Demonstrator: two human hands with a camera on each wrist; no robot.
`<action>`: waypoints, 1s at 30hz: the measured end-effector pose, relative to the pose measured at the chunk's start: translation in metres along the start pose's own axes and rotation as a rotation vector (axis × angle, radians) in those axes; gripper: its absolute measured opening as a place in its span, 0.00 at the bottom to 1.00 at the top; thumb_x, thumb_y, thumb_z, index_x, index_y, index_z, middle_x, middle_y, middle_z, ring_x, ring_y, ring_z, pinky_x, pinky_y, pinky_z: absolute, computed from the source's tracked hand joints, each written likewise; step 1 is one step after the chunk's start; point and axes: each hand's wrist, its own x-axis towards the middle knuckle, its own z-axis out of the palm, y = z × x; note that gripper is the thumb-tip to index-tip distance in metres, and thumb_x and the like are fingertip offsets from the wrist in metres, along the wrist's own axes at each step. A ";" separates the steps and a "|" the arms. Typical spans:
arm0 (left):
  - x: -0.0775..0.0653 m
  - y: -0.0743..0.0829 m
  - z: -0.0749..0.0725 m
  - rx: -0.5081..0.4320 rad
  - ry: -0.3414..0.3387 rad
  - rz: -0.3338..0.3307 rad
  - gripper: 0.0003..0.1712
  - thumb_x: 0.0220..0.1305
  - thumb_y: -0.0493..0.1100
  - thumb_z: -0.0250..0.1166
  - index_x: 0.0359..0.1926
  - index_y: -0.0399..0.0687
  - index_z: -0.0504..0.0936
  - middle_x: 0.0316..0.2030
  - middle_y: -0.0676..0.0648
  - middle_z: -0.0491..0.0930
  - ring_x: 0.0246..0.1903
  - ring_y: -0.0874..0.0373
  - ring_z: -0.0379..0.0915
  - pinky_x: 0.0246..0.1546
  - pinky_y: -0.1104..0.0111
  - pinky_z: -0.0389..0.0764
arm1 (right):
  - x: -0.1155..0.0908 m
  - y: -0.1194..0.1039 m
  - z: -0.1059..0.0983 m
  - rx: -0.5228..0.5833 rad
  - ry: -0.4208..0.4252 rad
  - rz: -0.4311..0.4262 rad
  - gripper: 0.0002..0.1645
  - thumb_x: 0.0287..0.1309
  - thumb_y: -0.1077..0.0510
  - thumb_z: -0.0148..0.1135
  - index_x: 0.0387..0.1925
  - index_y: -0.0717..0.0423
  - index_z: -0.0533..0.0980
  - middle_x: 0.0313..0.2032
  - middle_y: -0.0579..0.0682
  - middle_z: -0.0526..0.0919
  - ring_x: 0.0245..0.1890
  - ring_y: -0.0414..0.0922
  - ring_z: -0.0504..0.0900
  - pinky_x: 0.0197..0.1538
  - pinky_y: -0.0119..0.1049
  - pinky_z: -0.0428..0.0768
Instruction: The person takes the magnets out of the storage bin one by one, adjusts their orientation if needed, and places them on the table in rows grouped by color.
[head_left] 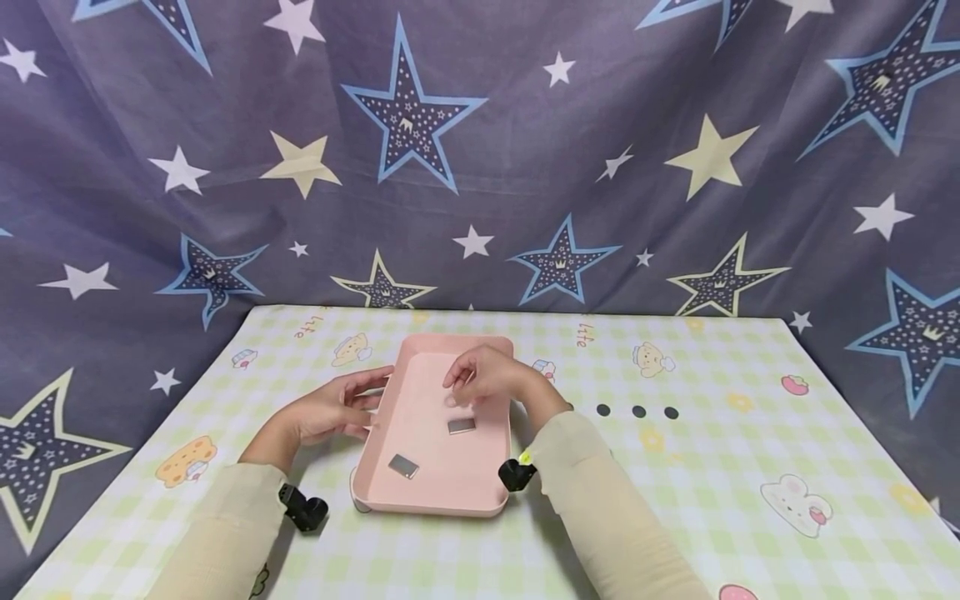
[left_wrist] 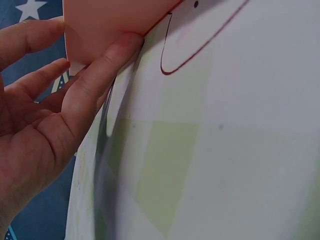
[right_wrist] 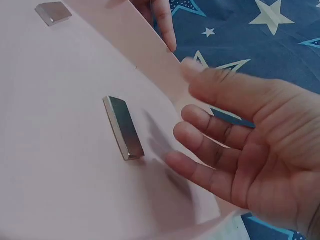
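A shallow pink tray [head_left: 431,506] lies on the table with two small, shiny silver rectangular blocks in it. One block [head_left: 403,466] is near the tray's front left; the other block [head_left: 461,426] lies near the middle, and the right wrist view shows this block [right_wrist: 123,128] up close. My left hand [head_left: 333,408] is at the tray's left wall, its thumb touching the outside and its fingers spread in the left wrist view. Over the tray, just beyond the middle block, hovers my right hand [head_left: 487,375], fingers loosely bent and nothing between them.
Several black discs [head_left: 639,412] sit in a row to the right of the tray, partly behind the right forearm. A checked cloth [head_left: 750,458] with cartoon prints covers the table. Behind its far edge hangs a dark star-patterned curtain [head_left: 510,192].
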 end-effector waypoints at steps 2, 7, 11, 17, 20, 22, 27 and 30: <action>0.000 0.000 0.000 0.003 0.003 -0.001 0.53 0.58 0.26 0.62 0.76 0.38 0.41 0.74 0.31 0.44 0.70 0.37 0.52 0.51 0.49 0.78 | 0.001 0.000 0.002 -0.039 -0.021 0.013 0.15 0.47 0.71 0.71 0.40 0.69 0.81 0.27 0.48 0.81 0.23 0.38 0.77 0.29 0.32 0.78; 0.000 0.000 0.000 0.006 0.008 -0.002 0.53 0.58 0.26 0.62 0.76 0.37 0.40 0.74 0.31 0.44 0.70 0.35 0.49 0.51 0.49 0.78 | 0.001 -0.001 0.006 -0.128 -0.100 0.040 0.14 0.44 0.73 0.71 0.37 0.67 0.82 0.24 0.46 0.81 0.21 0.37 0.73 0.25 0.28 0.73; 0.000 0.000 0.000 0.002 0.010 -0.006 0.53 0.57 0.26 0.63 0.76 0.38 0.41 0.74 0.31 0.44 0.70 0.35 0.49 0.51 0.49 0.78 | 0.000 -0.001 0.008 -0.167 -0.155 0.056 0.15 0.41 0.72 0.75 0.35 0.66 0.82 0.24 0.47 0.80 0.22 0.37 0.73 0.25 0.27 0.71; 0.001 0.000 0.000 0.002 0.009 -0.005 0.53 0.57 0.26 0.63 0.76 0.38 0.41 0.74 0.31 0.44 0.70 0.37 0.50 0.51 0.49 0.78 | -0.001 -0.001 0.010 -0.245 -0.189 0.065 0.15 0.38 0.71 0.78 0.33 0.65 0.83 0.23 0.47 0.78 0.23 0.37 0.71 0.25 0.25 0.70; 0.000 -0.001 0.000 0.004 0.010 -0.006 0.53 0.57 0.26 0.63 0.76 0.38 0.41 0.74 0.31 0.45 0.70 0.37 0.51 0.51 0.49 0.78 | -0.001 -0.001 0.010 -0.288 -0.185 0.075 0.15 0.37 0.72 0.78 0.32 0.65 0.83 0.24 0.47 0.76 0.24 0.37 0.70 0.26 0.25 0.70; 0.000 -0.001 0.000 0.004 0.009 -0.007 0.53 0.57 0.26 0.63 0.76 0.38 0.41 0.74 0.31 0.45 0.70 0.37 0.51 0.51 0.49 0.78 | -0.001 -0.001 0.011 -0.314 -0.183 0.082 0.15 0.37 0.72 0.78 0.31 0.64 0.83 0.23 0.47 0.75 0.24 0.37 0.70 0.26 0.25 0.70; 0.000 0.000 0.000 0.001 0.003 -0.005 0.53 0.58 0.26 0.62 0.76 0.38 0.40 0.74 0.31 0.44 0.70 0.36 0.49 0.51 0.48 0.78 | 0.000 0.000 0.013 -0.342 -0.178 0.083 0.14 0.37 0.75 0.76 0.30 0.63 0.83 0.21 0.45 0.74 0.23 0.38 0.69 0.25 0.26 0.69; 0.000 0.000 0.000 0.001 0.000 -0.003 0.53 0.58 0.26 0.62 0.76 0.38 0.40 0.74 0.31 0.43 0.70 0.36 0.48 0.51 0.48 0.78 | 0.000 0.001 0.014 -0.342 -0.187 0.071 0.13 0.37 0.75 0.75 0.29 0.63 0.83 0.20 0.44 0.73 0.23 0.37 0.69 0.26 0.26 0.69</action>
